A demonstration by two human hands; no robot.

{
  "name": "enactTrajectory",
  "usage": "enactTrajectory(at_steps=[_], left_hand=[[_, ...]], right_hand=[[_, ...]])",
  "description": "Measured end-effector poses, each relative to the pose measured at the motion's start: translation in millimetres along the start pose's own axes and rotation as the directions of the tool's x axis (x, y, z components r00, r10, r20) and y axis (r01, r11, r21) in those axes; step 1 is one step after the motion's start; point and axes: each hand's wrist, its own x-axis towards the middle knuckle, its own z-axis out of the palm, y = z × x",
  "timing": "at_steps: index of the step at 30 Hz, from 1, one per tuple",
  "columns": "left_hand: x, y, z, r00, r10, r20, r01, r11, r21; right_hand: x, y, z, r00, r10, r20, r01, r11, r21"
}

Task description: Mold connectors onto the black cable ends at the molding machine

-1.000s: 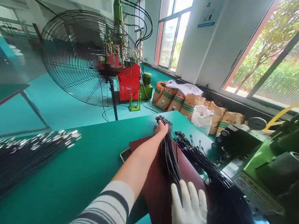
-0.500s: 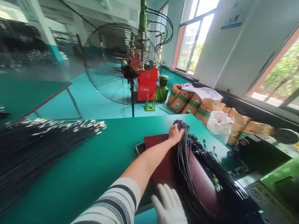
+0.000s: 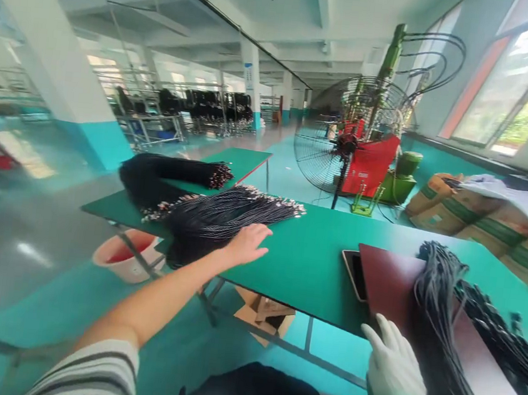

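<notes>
My bare left hand (image 3: pixel 246 244) reaches far left over the green table (image 3: pixel 314 259), fingers spread, at the near edge of a pile of black cables with silver tips (image 3: pixel 224 215); it holds nothing. My right hand (image 3: pixel 394 374), in a white glove, lies flat with its fingers stretched out on the front corner of a dark red mat (image 3: pixel 389 283). A second bundle of black cables (image 3: pixel 442 298) lies across that mat just right of the gloved hand.
A phone (image 3: pixel 354 273) lies at the mat's left edge. Another black cable bundle (image 3: pixel 162 174) rests on a farther green table. A large standing fan (image 3: pixel 346 137), a red-and-green machine (image 3: pixel 376 162), brown sacks (image 3: pixel 474 213), a pink bucket (image 3: pixel 122 261) and a cardboard box (image 3: pixel 264 310) are around.
My head has turned left. My left hand left the far end of the bundle on the mat and swung left to the silver-tipped cable pile. The gloved hand stays on the mat.
</notes>
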Motion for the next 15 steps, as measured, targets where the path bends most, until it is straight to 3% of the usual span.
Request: enactTrajectory(at_steps=[3, 5, 8, 11, 13, 15], left_hand=[[-32, -53, -50.3, 0.98, -0.155, 0.121, 0.124, 0.964, 0.234], [-40, -79, -67.9, 0.929, -0.265, 0.257, 0.186, 0.937, 0.295], [-32, -105, -75.5, 0.823, -0.344, 0.451, 0.224, 0.928, 0.299], [-17, -122, -80.4, 0.752, -0.286, 0.594, 0.165, 0.954, 0.25], [-15, -131, -90.6, 0.713, -0.276, 0.645, 0.119, 0.953, 0.277], [-21, -140, -104.2, 0.705, -0.325, 0.63, 0.107, 0.928, 0.358]], right_hand=[[1, 6, 7, 0.998, -0.054, -0.031, 0.054, 0.999, -0.007], [2, 9, 12, 0.997, -0.07, -0.04, 0.07, 0.998, 0.004], [2, 10, 14, 0.998, -0.054, -0.026, 0.054, 0.998, 0.028], [-2, 13, 17, 0.999, -0.037, 0.003, 0.037, 0.998, 0.051], [-7, 17, 24, 0.999, -0.047, 0.018, 0.046, 0.997, 0.066], [-11, 23, 34, 0.999, -0.035, 0.016, 0.033, 0.994, 0.106]])
